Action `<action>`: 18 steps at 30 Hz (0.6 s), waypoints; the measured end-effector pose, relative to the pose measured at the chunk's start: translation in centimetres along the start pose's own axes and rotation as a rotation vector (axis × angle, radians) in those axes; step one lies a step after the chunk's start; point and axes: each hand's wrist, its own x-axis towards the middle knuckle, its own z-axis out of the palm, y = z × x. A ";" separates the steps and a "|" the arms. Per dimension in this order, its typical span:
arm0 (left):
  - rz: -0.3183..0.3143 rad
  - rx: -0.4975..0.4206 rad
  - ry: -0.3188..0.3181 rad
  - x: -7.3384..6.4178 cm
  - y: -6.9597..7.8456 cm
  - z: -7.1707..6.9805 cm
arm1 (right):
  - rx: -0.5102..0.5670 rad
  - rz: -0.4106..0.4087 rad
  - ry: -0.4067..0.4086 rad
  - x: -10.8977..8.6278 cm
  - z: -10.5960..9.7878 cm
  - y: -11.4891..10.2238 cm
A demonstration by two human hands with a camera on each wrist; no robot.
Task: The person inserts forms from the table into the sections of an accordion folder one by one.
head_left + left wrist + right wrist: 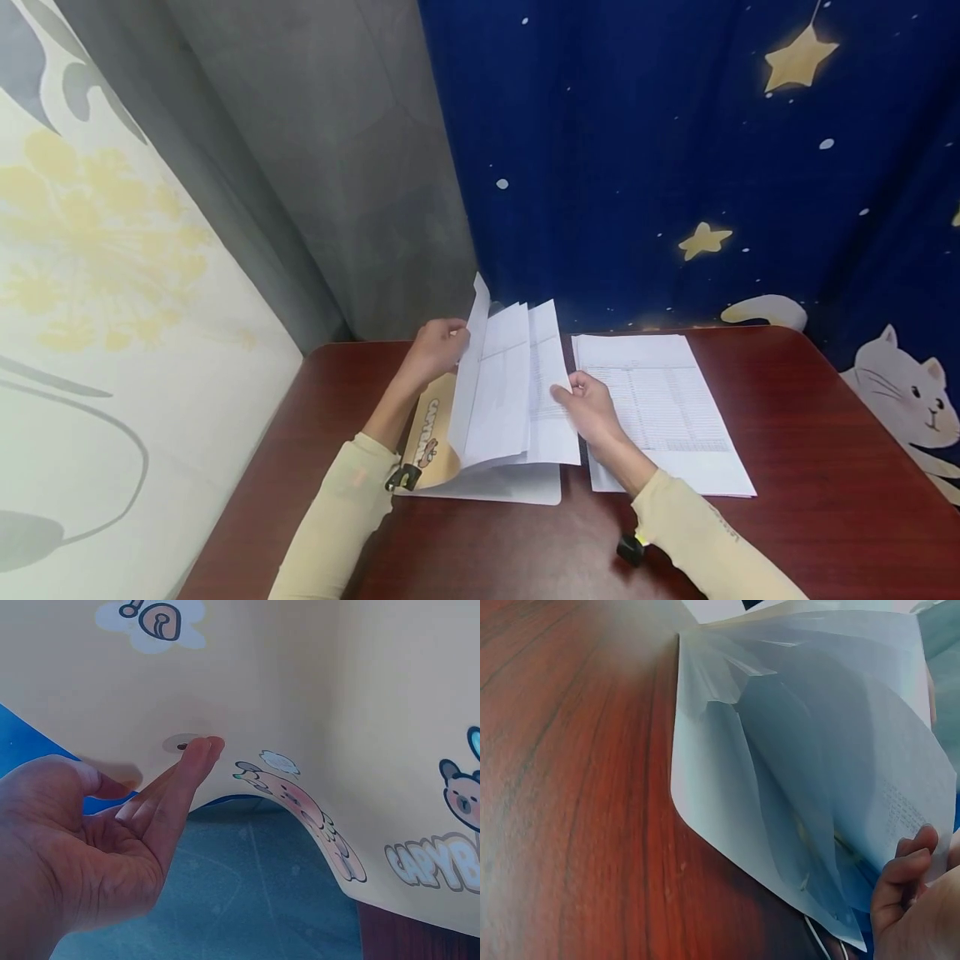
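A folder with a tan cartoon cover (429,408) lettered "CAPYB..." stands part open on the table, its cover raised. My left hand (438,346) grips the outer edge of that cover. In the left wrist view, the left hand (112,832) has its fingers and thumb at the edge of the cover (315,690). White printed sheets (504,387) fan out upright inside. My right hand (592,410) pinches the rightmost sheet (551,392) at its right edge. In the right wrist view, clear pockets (780,742) bulge open beside the right hand (922,892).
A stack of printed papers (652,408) lies flat right of the folder, partly under the right hand. The dark red wooden table (480,546) ends at a blue starry curtain (637,167) and a grey curtain (337,167) behind.
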 end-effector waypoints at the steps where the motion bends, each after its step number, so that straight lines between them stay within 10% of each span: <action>1: 0.001 0.001 0.000 0.0 0.0 0.0 | -0.002 -0.006 -0.002 0.0 0.1 0.1; 18: 0.014 -0.004 -0.001 0.0 0.1 0.1 | -0.016 -0.038 0.038 0.5 2.3 -0.2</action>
